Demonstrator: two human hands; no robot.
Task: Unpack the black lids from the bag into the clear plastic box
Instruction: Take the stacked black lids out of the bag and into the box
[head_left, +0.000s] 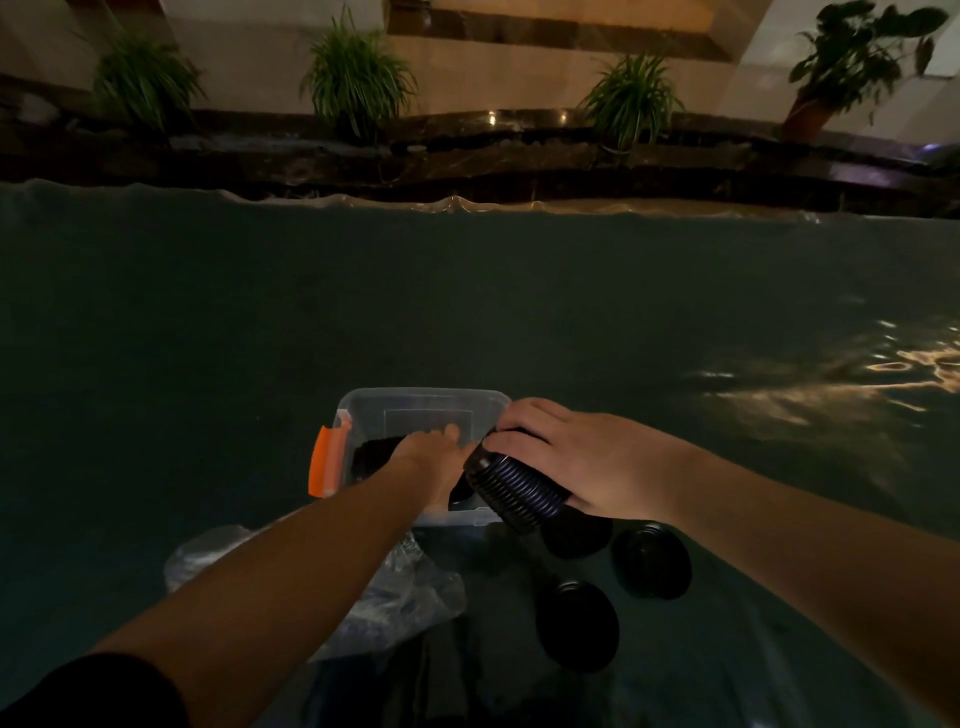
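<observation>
At the near left, the bag (311, 587) is lying crumpled and flattened on the table (467, 312), just this side of the box (363, 410). It is looking mostly emptied, which would fit lids having been tipped or pulled out of it; whether any are remaining inside is too dim to tell.

The left arm is crossing over the bag, and the left hand (421, 457) is reaching down into the box, its fingers curled downward near the middle. It is probably setting or arranging lids on the floor of the box, though what exactly the fingers are pinching is hidden in the dark. Some dark lids (374, 452) are already lying inside, toward the left wall, just right of the orange latch (324, 457), which is hanging open on the left end so the box is staying open-topped for loading.

At the right near corner of the box, the right hand (571, 457) is clasping a stack (514, 488) of lids from above, fingers wrapped over its far end and thumb side hidden. The stack is being held tilted, its far end leaning over the rim, likely so it can be fed in as one batch rather than lid by lid.

Near and right of the box, three loose piles (652, 561) of lids are sitting on the table, apart from one another, apparently waiting their turn. The job is looking partly done.
</observation>
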